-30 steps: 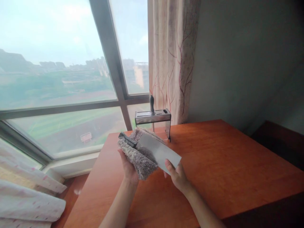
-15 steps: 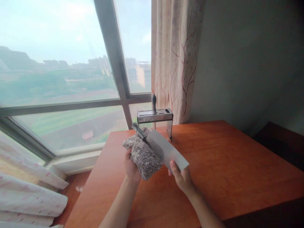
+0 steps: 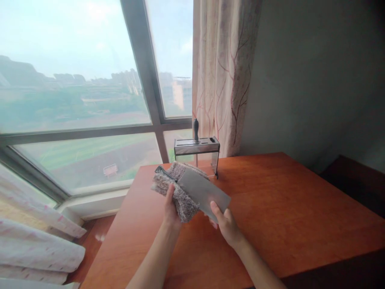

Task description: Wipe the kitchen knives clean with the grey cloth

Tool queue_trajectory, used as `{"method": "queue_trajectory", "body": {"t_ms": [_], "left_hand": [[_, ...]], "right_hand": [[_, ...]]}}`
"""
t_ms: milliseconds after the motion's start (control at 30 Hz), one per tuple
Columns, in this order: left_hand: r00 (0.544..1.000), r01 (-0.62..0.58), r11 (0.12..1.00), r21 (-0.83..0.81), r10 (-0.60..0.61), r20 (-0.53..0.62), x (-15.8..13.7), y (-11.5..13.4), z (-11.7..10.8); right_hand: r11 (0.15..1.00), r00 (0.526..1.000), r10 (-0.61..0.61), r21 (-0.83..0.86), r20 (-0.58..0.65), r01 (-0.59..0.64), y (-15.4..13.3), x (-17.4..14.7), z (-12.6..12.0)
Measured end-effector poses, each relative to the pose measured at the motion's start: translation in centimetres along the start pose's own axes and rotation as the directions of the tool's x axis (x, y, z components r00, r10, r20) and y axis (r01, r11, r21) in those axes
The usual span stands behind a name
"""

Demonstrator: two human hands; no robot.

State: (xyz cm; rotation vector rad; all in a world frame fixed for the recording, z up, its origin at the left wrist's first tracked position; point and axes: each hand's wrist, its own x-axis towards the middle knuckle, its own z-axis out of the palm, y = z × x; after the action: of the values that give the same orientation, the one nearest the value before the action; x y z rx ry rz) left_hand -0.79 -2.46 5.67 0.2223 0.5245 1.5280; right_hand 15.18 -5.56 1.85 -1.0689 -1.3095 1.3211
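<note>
L hand (image 3: 172,212) is closed on a shaggy grey-brown cloth (image 3: 187,204), thumb on top; its other fingers are mostly hidden under the cloth, so can't tell exactly how they wrap. R hand (image 3: 226,225) pinches the end of a broad, flat, rectangular grey metal blade (image 3: 204,193), thumb on the upper face, fingers curled below. The blade runs from R hand's grip up & left to a dark, narrow handle (image 3: 164,172) lying just beyond L thumb, against the cloth. Cloth shows on both sides of the blade nr the handle.

Beyond both grips, w/ its base partly hidden by the cloth, stands a silver-topped rack w/ clear sides (image 3: 197,148); a dark grey upright handle (image 3: 196,130) sticks up from its top. Below & right of the hands: reddish-brown wood table (image 3: 288,212).
</note>
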Motion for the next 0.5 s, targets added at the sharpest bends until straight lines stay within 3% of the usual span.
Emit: {"method": "queue_trajectory", "body": {"t_ms": [100,300,367,500], "left_hand": [[0.994,0.076,0.993,0.088,-0.068,-0.086,0.3,-0.9,0.1],[0.984,-0.008,0.995,0.098,0.026,-0.175,1.2,-0.2,0.3],[0.983,-0.016,0.995,0.101,0.034,-0.181,1.2,0.5,0.3],[0.98,-0.001,0.992,0.123,0.025,-0.198,1.3,1.8,0.1]], "right_hand": [[0.993,0.995,-0.094,-0.07,0.023,0.095,0.4,-0.3,0.3],[0.893,0.93,-0.288,-0.286,0.23,0.347,0.9,-0.7,0.1],[0.807,0.894,-0.347,-0.396,0.282,0.438,0.9,-0.9,-0.1],[0.526,0.795,-0.425,-0.597,0.432,0.605,0.5,-1.5,-0.5]]}}
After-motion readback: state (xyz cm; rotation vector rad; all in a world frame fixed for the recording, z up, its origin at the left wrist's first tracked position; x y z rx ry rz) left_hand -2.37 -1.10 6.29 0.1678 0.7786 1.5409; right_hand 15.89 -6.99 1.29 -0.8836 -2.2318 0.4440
